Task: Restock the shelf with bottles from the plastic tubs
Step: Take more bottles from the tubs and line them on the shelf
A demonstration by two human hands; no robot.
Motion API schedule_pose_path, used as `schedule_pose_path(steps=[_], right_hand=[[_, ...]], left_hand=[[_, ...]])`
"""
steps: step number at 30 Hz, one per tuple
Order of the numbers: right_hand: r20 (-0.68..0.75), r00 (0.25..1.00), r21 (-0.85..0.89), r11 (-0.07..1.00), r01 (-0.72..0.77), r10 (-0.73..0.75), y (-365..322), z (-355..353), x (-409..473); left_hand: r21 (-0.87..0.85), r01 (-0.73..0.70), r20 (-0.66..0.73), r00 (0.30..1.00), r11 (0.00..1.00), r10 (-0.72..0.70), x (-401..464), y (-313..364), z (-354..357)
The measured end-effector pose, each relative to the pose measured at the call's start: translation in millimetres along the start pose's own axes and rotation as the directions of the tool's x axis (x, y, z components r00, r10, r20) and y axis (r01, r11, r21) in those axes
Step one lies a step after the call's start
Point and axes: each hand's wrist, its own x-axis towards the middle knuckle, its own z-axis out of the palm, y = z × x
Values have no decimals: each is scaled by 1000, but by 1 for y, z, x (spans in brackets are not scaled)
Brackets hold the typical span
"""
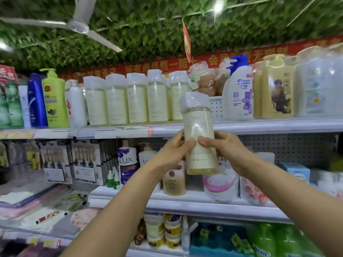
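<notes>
Head view: bottle (199,134) lifted toward top shelf (259,125), both hands on it.

Held upright, long axis vertical, wrapped cap up and tilted slightly left; base hanging in front of the lower shelf, cap level with the top row. Left hand (174,154) curled round the lower left side, thumb across the label; right hand (222,151) gripping the right side, fingertips on the front. Step in hand, by judgement: carrying one bottle up to join the row (133,99) of matching pale bottles on the top shelf. Next move likely calls for raising the base over the shelf lip, then setting it down at the right end of that row, just left of the white basket (216,108), label forward. No tubs in view.
</notes>
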Motion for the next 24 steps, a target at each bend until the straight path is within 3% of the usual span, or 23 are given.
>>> schedule_pose_path(steps=[8,16,24], right_hand=[[-7,998,-13,998,60,-60,-15,12,55],[-8,977,18,977,215,-215,-52,15,122],[6,967,23,967,254,-254,-57,25,183]], left_hand=[[-138,-98,-33,995,986,94,40,7,-37],[-71,-279,-73,959,958,274,100,31,-77],[-132,-270,-66,962,954,264,153,31,-102]])
